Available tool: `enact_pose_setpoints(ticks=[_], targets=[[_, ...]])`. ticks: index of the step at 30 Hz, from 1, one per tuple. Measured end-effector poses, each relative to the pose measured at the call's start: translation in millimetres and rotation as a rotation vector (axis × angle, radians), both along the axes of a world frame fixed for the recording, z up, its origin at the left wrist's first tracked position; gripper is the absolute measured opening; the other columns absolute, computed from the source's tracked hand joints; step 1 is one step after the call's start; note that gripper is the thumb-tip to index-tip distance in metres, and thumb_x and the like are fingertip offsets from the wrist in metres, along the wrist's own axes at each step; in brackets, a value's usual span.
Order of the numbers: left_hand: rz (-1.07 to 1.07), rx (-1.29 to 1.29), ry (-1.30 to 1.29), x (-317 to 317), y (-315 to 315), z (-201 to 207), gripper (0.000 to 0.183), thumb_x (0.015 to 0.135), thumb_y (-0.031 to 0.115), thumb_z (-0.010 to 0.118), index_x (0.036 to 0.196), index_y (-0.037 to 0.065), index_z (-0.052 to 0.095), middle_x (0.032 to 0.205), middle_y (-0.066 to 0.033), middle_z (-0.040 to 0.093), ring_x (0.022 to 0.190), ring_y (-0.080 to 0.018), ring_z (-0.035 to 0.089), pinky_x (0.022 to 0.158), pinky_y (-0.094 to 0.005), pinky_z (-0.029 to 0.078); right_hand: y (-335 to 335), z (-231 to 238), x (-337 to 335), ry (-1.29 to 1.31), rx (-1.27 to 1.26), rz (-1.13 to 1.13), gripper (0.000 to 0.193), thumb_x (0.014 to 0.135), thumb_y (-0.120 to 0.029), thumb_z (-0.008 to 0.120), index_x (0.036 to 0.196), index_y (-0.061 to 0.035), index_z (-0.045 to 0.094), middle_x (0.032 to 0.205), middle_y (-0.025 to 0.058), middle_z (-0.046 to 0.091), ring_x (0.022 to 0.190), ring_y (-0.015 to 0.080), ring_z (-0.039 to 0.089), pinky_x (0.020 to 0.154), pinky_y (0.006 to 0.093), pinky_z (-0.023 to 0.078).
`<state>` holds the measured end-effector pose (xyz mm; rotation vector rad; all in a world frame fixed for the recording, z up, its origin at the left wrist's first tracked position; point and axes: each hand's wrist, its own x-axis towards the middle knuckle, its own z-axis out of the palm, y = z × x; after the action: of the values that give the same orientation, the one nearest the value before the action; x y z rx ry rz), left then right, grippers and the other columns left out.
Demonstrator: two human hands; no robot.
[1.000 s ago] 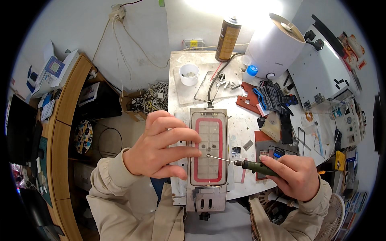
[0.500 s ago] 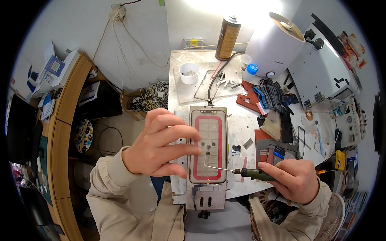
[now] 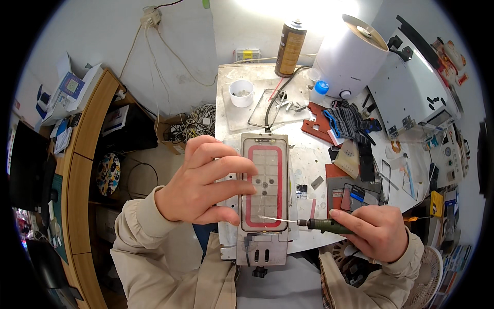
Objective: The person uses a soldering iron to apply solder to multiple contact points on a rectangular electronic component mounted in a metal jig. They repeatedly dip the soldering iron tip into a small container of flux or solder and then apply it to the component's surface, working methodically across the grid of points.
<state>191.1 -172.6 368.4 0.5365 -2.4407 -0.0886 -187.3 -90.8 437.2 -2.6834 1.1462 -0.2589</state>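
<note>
A metal heating plate stands lengthwise at the table's near edge. On its top lies a clear glass panel, with a red rounded-rectangle band showing around the panel's middle. My left hand reaches over from the left with fingers apart, its fingertips at the panel's left side; whether they press on it is hard to tell. My right hand is closed around a green pen-shaped power tool. The tool's thin metal tip extends left over the panel's near end, at or just above the surface.
Farther back stand a white cup, a spray can, a blue-capped bottle and a white humidifier-like appliance. Grey gloves and phone parts lie to the right. A black cable leaves the plate's far end.
The tool's tip has shifted slightly nearer to me over the panel. My left hand stays in nearly the same place, and the plate appears a little higher in view.
</note>
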Motion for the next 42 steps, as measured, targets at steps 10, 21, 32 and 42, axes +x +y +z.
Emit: enact_pose_setpoints(ticks=[10,21,32,42], targets=[[0.045,0.019,-0.029,-12.0,2.6,14.0,0.032,0.098,0.044,0.072,0.096,0.012,0.076,0.12,-0.0018,0.068,0.112,-0.0257,0.058,0.101,-0.0455,0.041,-1.0,0.7,0.3,-0.077,-0.075,-0.101,0.053,0.08,-0.012,0.086,0.132,-0.0089,0.075,0.077,0.0045,0.065,0.062,0.0219,0.064,0.053,0.0358,0.049],[-0.024,-0.002,0.199,-38.7,20.2,15.9,0.021,0.081,0.014,0.086,0.1,0.009,0.078,0.098,-0.001,0.076,0.085,-0.0211,0.068,0.075,-0.0342,0.05,-3.4,4.5,3.0,-0.138,0.006,-0.037,0.061,0.08,-0.011,0.087,0.138,-0.0074,0.071,0.078,0.0056,0.067,0.061,0.0221,0.063,0.052,0.0359,0.048],[0.241,-0.189,0.229,-8.7,40.3,24.3,0.01,0.09,0.012,0.08,0.093,0.005,0.074,0.089,-0.0048,0.074,0.077,-0.0215,0.067,0.069,-0.035,0.051,-3.0,12.3,-5.9,-0.27,0.377,-0.066,0.064,0.085,-0.01,0.084,0.146,-0.0067,0.064,0.086,0.0075,0.071,0.06,0.0241,0.063,0.054,0.0342,0.049],[-0.008,0.141,0.172,2.1,30.5,-0.1,0.037,0.101,0.045,0.07,0.085,0.012,0.065,0.102,-0.0044,0.08,0.102,-0.0257,0.073,0.084,-0.0382,0.055,-5.7,6.9,-5.0,0.001,-0.051,-0.029,0.058,0.072,-0.009,0.084,0.129,-0.0105,0.077,0.075,0.0029,0.065,0.059,0.0213,0.062,0.05,0.0344,0.045]])
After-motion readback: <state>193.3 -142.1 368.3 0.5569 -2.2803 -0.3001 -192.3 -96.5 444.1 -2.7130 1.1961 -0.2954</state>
